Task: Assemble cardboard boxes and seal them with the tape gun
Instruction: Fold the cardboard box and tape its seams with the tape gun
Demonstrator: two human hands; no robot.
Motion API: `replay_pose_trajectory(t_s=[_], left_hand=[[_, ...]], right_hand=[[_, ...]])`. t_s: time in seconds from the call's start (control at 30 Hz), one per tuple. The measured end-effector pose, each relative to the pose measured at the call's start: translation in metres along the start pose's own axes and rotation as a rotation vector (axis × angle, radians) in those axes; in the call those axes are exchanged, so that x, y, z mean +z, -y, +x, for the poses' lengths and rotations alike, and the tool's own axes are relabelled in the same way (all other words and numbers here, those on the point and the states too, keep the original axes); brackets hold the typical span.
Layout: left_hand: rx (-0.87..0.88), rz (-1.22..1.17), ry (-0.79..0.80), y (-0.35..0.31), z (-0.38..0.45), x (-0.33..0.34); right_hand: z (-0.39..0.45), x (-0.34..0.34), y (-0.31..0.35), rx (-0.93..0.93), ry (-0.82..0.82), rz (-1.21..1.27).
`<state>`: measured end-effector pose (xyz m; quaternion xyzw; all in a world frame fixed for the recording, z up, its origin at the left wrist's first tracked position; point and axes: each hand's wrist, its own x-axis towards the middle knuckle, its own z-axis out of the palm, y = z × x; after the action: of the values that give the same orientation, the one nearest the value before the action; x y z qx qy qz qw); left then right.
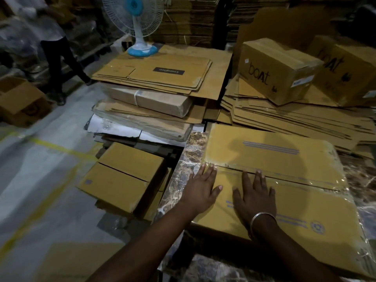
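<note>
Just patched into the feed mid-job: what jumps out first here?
Both hands lie flat on the box in front, on the marble table: the left hand near its left edge, the right hand beside the clear-taped centre seam. Behind right, a sealed box marked "boAt" sits on flattened cartons; a blue fan stands at the back.

A marble-patterned table [184, 159] carries a closed cardboard box [284, 180], which lies flat under both hands with clear tape along its middle seam. Beyond the fingertips, a spread of flattened cardboard sheets [295, 119] rests on the table's far side.
</note>
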<state>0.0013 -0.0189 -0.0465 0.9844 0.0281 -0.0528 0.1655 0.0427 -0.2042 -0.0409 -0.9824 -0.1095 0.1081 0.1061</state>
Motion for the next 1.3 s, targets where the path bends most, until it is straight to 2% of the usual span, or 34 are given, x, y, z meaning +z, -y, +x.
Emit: replay_pose_trajectory(t_s=[0.1, 0.2, 0.3, 0.37, 0.47, 0.53, 0.6, 0.63, 0.73, 0.83, 0.93, 1.0, 1.07, 1.17, 1.3], left_hand=[[-0.045, -0.111, -0.052, -0.001, -0.011, 0.01], [-0.089, -0.026, -0.026, 0.0, -0.016, 0.01], [-0.047, 0.046, -0.036, 0.001, -0.017, 0.001], [0.021, -0.041, -0.072, 0.005, -0.021, 0.004], [0.044, -0.359, -0.181, 0.011, -0.04, 0.016], [-0.06, -0.568, -0.276, 0.011, -0.058, 0.023], [-0.243, -0.881, -0.313, 0.01, -0.074, 0.036], [-0.331, -1.082, -0.3, 0.012, -0.079, 0.044], [-0.451, -1.598, -0.294, 0.005, -0.082, 0.053], [-0.534, -1.855, -0.289, -0.001, -0.078, 0.046], [-0.57, -1.862, -0.324, -0.002, -0.078, 0.044], [-0.597, -1.833, -0.368, -0.003, -0.079, 0.051], [-0.666, -1.841, -0.414, -0.008, -0.078, 0.055], [-0.745, -1.828, -0.469, -0.008, -0.073, 0.064], [-0.678, -1.733, -0.412, 0.006, -0.071, 0.072]], right_hand=[[0.0, -0.001, 0.0, -0.007, 0.012, -0.008], [0.0, -0.001, 0.0, -0.029, 0.01, -0.01], [0.001, 0.0, 0.001, -0.055, 0.0, -0.02], [0.0, 0.001, 0.0, -0.07, -0.004, -0.011], [-0.001, 0.003, -0.001, -0.102, -0.001, -0.004], [0.001, 0.004, -0.001, -0.113, -0.004, -0.021], [0.001, 0.003, 0.002, -0.153, -0.018, -0.045], [0.0, 0.003, 0.005, -0.194, -0.035, -0.051], [-0.003, 0.004, 0.012, -0.401, -0.087, -0.044], [-0.005, 0.007, 0.022, -0.6, -0.074, -0.056], [-0.006, 0.007, 0.031, -0.702, 0.094, 0.003], [-0.007, 0.008, 0.034, -0.77, 0.159, -0.096], [-0.007, 0.009, 0.035, -0.787, 0.188, -0.181], [-0.007, 0.007, 0.034, -0.772, 0.195, -0.183], [-0.006, 0.008, 0.037, -0.725, 0.191, -0.139]])
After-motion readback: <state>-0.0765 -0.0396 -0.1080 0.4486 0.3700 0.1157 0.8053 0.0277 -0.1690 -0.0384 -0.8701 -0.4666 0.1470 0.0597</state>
